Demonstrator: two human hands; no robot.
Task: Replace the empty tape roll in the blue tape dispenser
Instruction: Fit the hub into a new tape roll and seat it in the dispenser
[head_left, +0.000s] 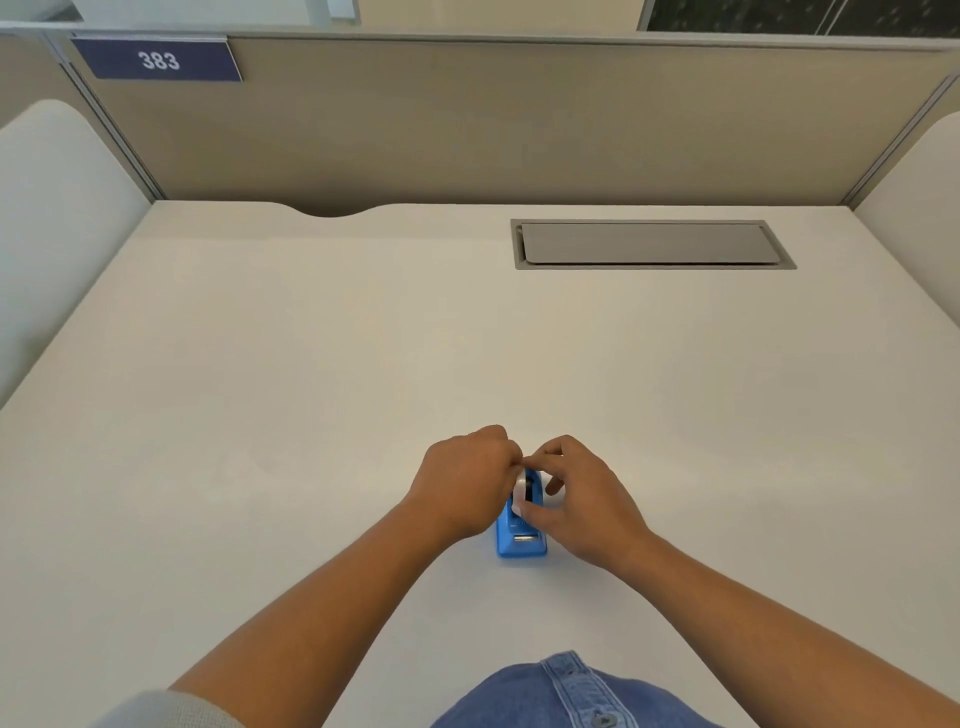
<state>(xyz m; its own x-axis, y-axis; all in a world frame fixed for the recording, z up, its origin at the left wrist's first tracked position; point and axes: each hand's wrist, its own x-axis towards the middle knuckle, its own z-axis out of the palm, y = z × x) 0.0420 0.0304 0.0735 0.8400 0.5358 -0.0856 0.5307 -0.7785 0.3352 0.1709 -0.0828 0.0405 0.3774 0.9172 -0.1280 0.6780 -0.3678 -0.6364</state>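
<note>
The blue tape dispenser (521, 540) stands on the white desk (322, 364) near its front middle, cutter end toward me. A whitish tape roll (519, 486) sits upright in its slot, partly hidden by fingers. My left hand (465, 483) is closed against the dispenser's left side, its fingertips at the top of the roll. My right hand (576, 493) curls over the right side, thumb and forefinger pinching the roll. Both hands meet above the roll.
A grey cable-tray lid (652, 244) is set into the desk at the back right. Beige partition walls (467, 119) close the desk at the back and sides, with a sign (158, 60) reading 383. My denim clothing (566, 696) shows at the bottom edge.
</note>
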